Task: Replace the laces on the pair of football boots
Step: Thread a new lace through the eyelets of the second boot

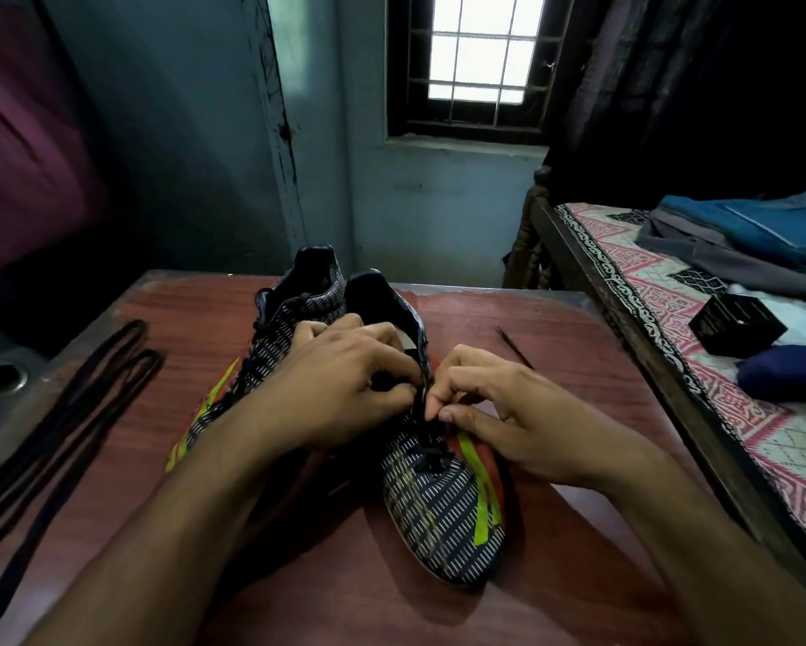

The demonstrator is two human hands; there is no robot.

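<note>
Two dark football boots with white dashes and neon green stripes stand side by side on the table, toes toward me. The right boot (443,501) has a black lace (431,459) threaded through its lower eyelets. My left hand (340,389) lies over the boot's throat and pinches the lace at the eyelets. My right hand (494,403) pinches the same lace from the right side, thumb and fingertips together. The left boot (289,319) stands behind my left forearm, partly hidden. Loose black laces (65,412) lie in long loops at the table's left.
The reddish wooden table (554,347) bears a free lace end (515,347) right of the boots. A bed (671,296) with patterned sheet, clothes and a black box stands close on the right. A blue wall and a window are behind.
</note>
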